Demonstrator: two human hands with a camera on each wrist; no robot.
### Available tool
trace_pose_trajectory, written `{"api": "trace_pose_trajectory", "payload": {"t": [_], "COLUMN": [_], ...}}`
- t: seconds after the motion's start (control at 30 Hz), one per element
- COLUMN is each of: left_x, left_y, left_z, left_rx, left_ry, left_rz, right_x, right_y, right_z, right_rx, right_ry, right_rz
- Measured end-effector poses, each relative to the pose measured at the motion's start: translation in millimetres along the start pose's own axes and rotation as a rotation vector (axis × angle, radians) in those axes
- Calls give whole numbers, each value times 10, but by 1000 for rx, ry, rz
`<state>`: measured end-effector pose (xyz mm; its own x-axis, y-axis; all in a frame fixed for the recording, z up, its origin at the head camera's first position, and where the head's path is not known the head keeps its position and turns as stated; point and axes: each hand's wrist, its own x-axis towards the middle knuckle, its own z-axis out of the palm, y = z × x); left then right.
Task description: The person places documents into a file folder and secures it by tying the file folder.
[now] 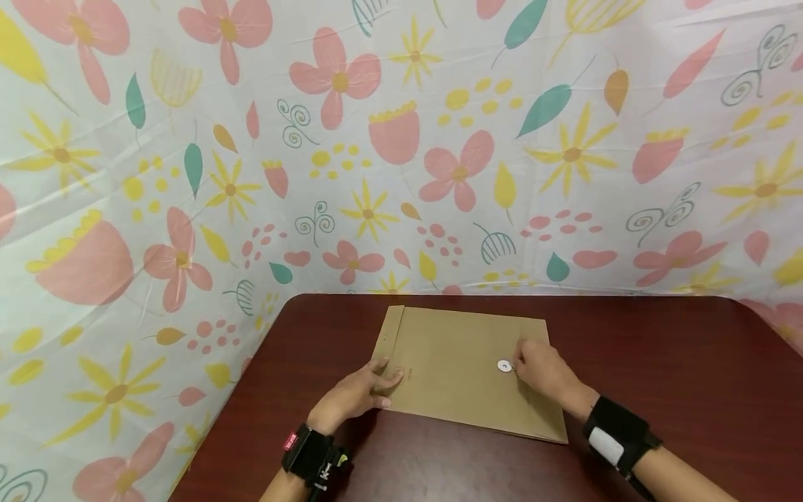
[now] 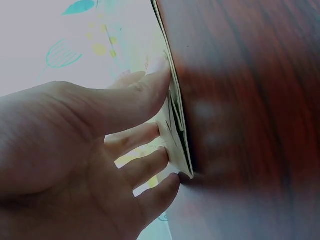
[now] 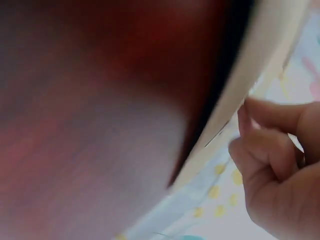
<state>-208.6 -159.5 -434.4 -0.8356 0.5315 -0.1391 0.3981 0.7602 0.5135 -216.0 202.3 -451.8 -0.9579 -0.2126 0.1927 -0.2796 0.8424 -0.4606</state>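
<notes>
From the head view, a brown envelope [image 1: 467, 373] is lying flat on the dark red table [image 1: 659, 362], near its middle, with the folded flap along its left edge. The left hand [image 1: 357, 394] is resting on the envelope's left edge with straight fingers, apparently pinning it so that it does not slide. The right hand [image 1: 544, 369] is sitting on the envelope's right part, its fingers curling in just beside the small white disc [image 1: 505, 366] of the closure; whether its grip is pinching a string there is too small to tell. A flowered cloth [image 1: 401, 139] is hanging behind and to the left of the table.

From the left wrist view, the left hand's fingers [image 2: 142, 137] are lying flat and relaxed against the envelope's edge [image 2: 176, 135], where several paper layers are showing; this grip is wide, pressing rather than clasping.

From the right wrist view, the right hand's fingers [image 3: 265, 150] are bending tightly close to the envelope's face [image 3: 250, 80], seemingly working the closure, though the picture is blurred.
</notes>
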Motion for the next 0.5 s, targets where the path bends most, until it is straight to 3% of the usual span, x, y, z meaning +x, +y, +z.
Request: {"api": "trace_pose_trajectory", "payload": {"t": [0.23, 0.37, 0.5], "left_x": [68, 89, 98], "left_y": [11, -4, -27], "left_z": [-31, -26, -11], "left_rx": [28, 5, -7], "left_ry": [-7, -1, 5], "left_rz": [-36, -29, -11], "right_x": [-164, -160, -131], "right_y": [-238, -322, -430], "right_z": [159, 216, 272], "right_rx": [-352, -412, -375], "right_ry": [138, 190, 137], "right_rz": [-207, -265, -250]}}
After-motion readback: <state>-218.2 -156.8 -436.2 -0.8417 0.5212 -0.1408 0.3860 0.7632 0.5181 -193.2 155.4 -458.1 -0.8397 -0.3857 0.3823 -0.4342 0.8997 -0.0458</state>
